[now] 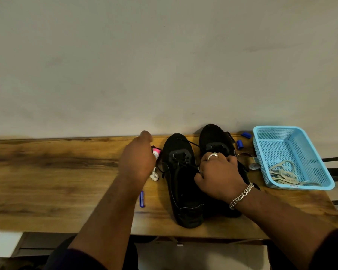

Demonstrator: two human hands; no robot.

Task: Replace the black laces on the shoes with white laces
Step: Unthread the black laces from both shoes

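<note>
Two black shoes [183, 182] stand side by side on a wooden bench [57, 172], toes at twelve o'clock. The right hand [219, 174] rests curled over the right shoe; whether its grip holds anything cannot be told. The left hand [139, 158], at nine o'clock of the shoes, pulls a black lace [185, 142]. White laces [281, 172] lie in a blue basket [300, 133] at three o'clock.

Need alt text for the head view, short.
Two black shoes stand on a wooden table; the right hand rests on them, the left hand is raised beside them. A blue basket holds white laces.
</note>
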